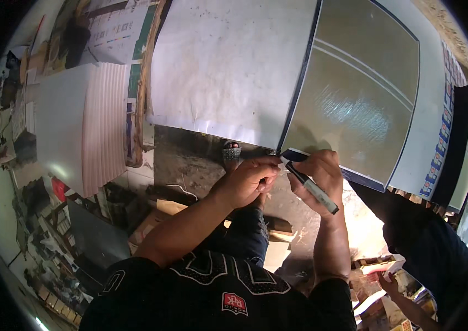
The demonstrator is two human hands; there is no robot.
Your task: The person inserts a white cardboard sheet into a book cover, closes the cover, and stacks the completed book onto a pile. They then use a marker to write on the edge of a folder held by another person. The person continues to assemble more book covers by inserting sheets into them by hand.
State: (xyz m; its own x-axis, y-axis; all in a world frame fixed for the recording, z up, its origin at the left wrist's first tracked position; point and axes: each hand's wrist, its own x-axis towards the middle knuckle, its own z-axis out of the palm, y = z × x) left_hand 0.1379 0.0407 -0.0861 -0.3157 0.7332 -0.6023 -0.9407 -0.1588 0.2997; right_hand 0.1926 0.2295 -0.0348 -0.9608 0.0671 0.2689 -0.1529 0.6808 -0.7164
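My right hand [324,177] is closed round a black marker pen [314,190] with a pale label. The pen slants, its pale front end pointing up and left toward my left fingertips. Close beside it, my left hand [249,181] is pinched, and whatever lies between its fingertips is too small to make out. Both hands are at the near corner of a brownish, shiny panel [366,71] with a dark blue border. This panel lies on the worktable, and light glares off its surface.
A large white sheet [228,60] covers the table left of the panel. Further left stands a stack of pale corrugated sheets [104,121]. A dark grey board [97,234] leans at lower left. At right, another person in dark clothes [429,245] bends near a cluttered box [374,265].
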